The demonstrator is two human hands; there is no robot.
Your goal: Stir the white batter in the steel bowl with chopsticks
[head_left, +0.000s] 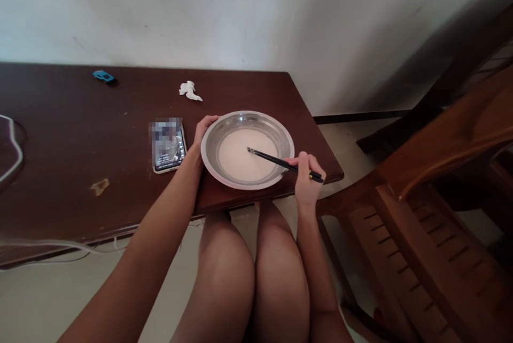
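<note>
A round steel bowl (211, 164) with pale whitish batter in it sits at the near right end of the dark wooden table (80, 161). My left hand (201, 132) grips the bowl's left rim with its fingers curled over the edge. My right hand (306, 174) is closed on a pair of black chopsticks (272, 158) at their near end. The chopstick tips rest in the batter near the bowl's middle.
A phone (169, 145) lies face up just left of the bowl. A crumpled white tissue (189, 90) and a small blue toy car (103, 76) lie farther back. A white cable (16, 153) loops at the table's left. A wooden chair (433, 209) stands to the right.
</note>
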